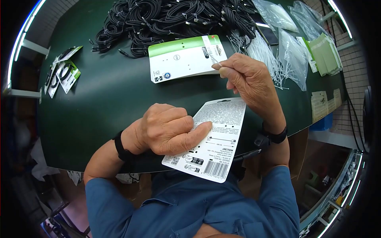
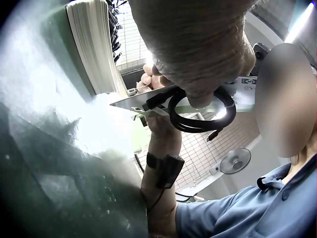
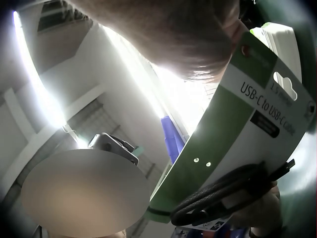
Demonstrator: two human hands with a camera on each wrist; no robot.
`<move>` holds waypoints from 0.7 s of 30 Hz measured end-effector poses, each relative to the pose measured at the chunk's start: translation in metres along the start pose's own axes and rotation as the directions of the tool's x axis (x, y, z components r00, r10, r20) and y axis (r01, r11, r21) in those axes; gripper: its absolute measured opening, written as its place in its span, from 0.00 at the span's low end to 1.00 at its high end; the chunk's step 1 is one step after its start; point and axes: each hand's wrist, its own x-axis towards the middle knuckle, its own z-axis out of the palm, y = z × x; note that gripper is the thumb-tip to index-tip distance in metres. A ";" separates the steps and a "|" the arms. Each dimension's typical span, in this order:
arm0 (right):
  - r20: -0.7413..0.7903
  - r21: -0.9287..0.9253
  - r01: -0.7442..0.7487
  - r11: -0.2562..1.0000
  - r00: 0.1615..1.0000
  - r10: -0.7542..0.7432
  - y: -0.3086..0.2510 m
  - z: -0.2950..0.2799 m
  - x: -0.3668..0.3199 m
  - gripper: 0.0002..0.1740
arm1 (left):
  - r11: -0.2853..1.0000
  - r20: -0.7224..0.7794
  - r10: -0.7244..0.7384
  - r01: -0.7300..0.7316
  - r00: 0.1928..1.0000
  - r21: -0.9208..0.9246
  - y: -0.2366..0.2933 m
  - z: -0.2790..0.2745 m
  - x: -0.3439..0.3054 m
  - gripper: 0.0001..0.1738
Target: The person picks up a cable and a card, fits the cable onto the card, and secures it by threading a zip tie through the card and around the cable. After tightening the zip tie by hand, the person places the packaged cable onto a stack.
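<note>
My left hand grips a printed packaging card, its text and barcode side up, over the table's near edge. A coiled black USB-C cable lies against the card's green and white front in the right wrist view; from the head view it is hidden beneath the card. In the left wrist view the coil hangs by the left fingers. Above the card's top end, my right hand pinches a thin white cable tie between thumb and forefinger. The tie's tip overlaps the stack of cards behind.
Black cables are heaped along the far side. Loose white cable ties, clear plastic bags and a phone lie right of them. Green-edged cards stand far right; several cards with cables lie left.
</note>
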 end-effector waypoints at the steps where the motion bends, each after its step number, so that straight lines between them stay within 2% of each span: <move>1: -0.005 0.014 0.002 1.000 1.000 -0.002 -0.001 0.000 0.000 0.09 | 1.000 -0.003 0.001 -0.001 1.000 -0.001 0.000 0.000 0.000 0.23; 4: -0.013 0.037 0.005 0.999 1.000 -0.005 -0.005 0.000 -0.001 0.08 | 1.000 -0.003 0.000 0.000 1.000 0.002 0.000 0.000 0.000 0.23; 7: -0.026 0.145 -0.196 0.970 0.979 0.202 -0.013 -0.003 -0.001 0.07 | 1.000 -0.016 -0.002 0.002 1.000 0.002 0.000 0.001 0.000 0.23; 8: -0.026 0.137 -0.195 0.971 0.979 0.200 -0.012 -0.005 -0.001 0.07 | 1.000 -0.020 -0.004 0.004 1.000 0.001 0.000 0.001 -0.001 0.23; 11: -0.008 0.307 -0.171 0.936 0.983 0.183 -0.004 -0.008 -0.001 0.05 | 1.000 -0.028 0.000 0.000 1.000 0.008 0.000 -0.001 -0.001 0.23; 15: -0.032 0.367 -0.060 0.928 0.997 0.077 0.002 -0.006 0.000 0.05 | 1.000 -0.019 0.005 -0.004 1.000 0.019 0.002 -0.003 0.002 0.22; 21: -0.016 0.309 0.072 0.949 0.997 -0.070 0.005 -0.007 0.001 0.06 | 0.997 -0.026 0.048 -0.047 0.998 0.058 0.003 -0.004 0.002 0.21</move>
